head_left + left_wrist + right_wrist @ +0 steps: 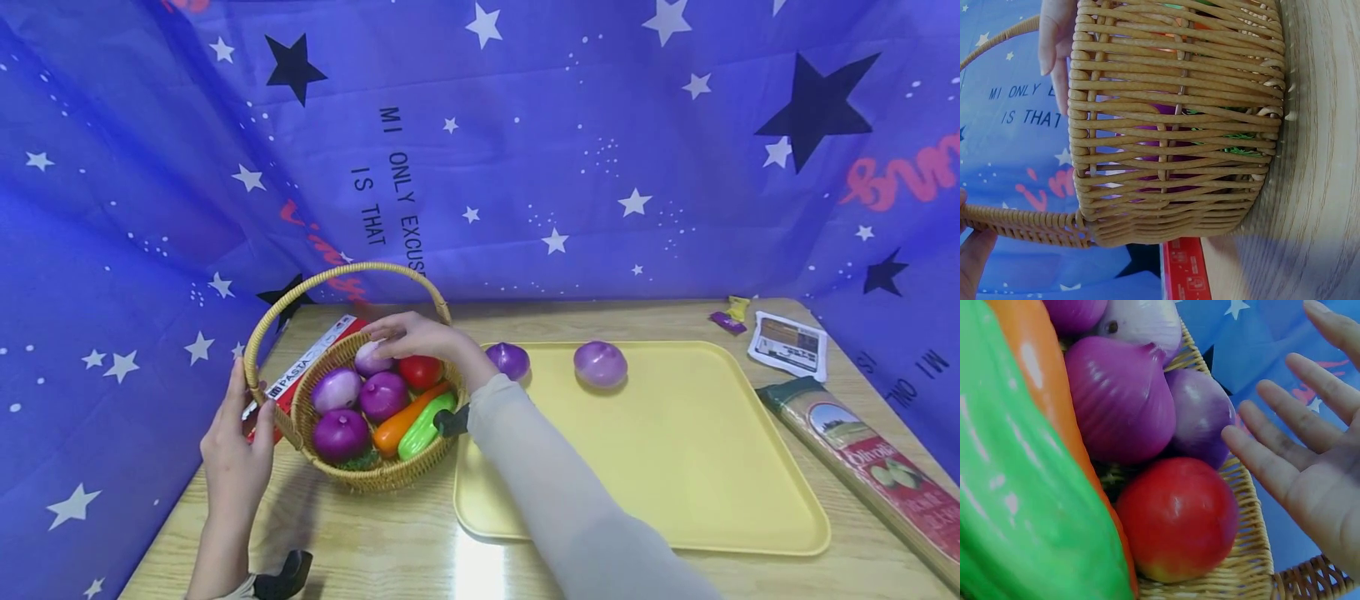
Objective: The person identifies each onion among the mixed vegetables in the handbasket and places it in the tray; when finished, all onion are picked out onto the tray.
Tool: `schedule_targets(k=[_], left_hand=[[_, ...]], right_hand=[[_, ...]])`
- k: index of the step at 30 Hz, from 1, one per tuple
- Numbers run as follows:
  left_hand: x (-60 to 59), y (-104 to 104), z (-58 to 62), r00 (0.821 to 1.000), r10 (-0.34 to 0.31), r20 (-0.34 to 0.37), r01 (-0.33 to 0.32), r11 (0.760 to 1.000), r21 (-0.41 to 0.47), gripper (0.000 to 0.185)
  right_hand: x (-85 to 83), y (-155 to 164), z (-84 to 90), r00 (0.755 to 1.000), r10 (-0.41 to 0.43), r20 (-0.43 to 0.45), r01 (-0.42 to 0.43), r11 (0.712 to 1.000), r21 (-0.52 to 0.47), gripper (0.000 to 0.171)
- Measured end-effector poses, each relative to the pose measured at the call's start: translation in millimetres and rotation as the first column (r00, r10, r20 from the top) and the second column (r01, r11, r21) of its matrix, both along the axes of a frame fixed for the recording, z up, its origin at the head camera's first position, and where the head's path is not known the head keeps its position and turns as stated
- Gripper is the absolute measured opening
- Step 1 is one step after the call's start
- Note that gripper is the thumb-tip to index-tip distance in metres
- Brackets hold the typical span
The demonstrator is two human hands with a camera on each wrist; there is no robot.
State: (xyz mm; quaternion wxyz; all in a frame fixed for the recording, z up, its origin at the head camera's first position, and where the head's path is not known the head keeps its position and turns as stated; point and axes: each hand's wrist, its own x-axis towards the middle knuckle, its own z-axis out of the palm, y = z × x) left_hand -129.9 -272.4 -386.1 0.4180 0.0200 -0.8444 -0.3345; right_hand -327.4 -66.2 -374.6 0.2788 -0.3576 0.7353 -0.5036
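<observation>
Wicker basket (375, 475) sits on the worktop (390, 550) at 9 o'clock of the yellow tray (675, 467). Left hand (236, 450) steadies its handle (330, 273), fingers straight. Right hand (420, 336) hovers flat and empty over the pale onion (371, 358), near the tomato (420, 372).

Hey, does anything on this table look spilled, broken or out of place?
Nothing looks spilled or damaged. The basket stands upright with its vegetables inside, two onions rest on the yellow tray, and the pasta box lies partly tucked behind the basket.
</observation>
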Motion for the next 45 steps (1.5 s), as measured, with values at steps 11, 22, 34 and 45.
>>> schedule_targets(k=[11, 22, 34, 45], left_hand=[[-0.8, -1.8, -4.8, 1.000, 0.004, 0.002, -0.004, 1.000, -0.019, 0.070], [0.1, -3.0, -2.2, 1.000, -0.009, -0.013, 0.009, 1.000, -0.017, 0.072], [-0.4, -4.1, -2.3, 1.000, -0.010, -0.003, 0.010, 1.000, -0.019, 0.072], [-0.9, -3.9, -2.5, 1.000, -0.009, -0.023, 0.009, 0.999, -0.034, 0.073]], right_hand=[[-0.1, -7.4, -10.0, 0.997, 0.006, -0.081, -0.001, 0.998, 0.065, 0.051], [3.9, -12.6, -16.5, 0.992, 0.119, -0.053, -0.109, 0.982, 0.154, 0.049], [5.4, -14.0, -17.2, 0.990, 0.080, -0.116, -0.060, 0.984, 0.165, 0.050], [-4.6, -20.2, -12.8, 0.944, -0.200, -0.263, 0.252, 0.951, 0.181, 0.049]])
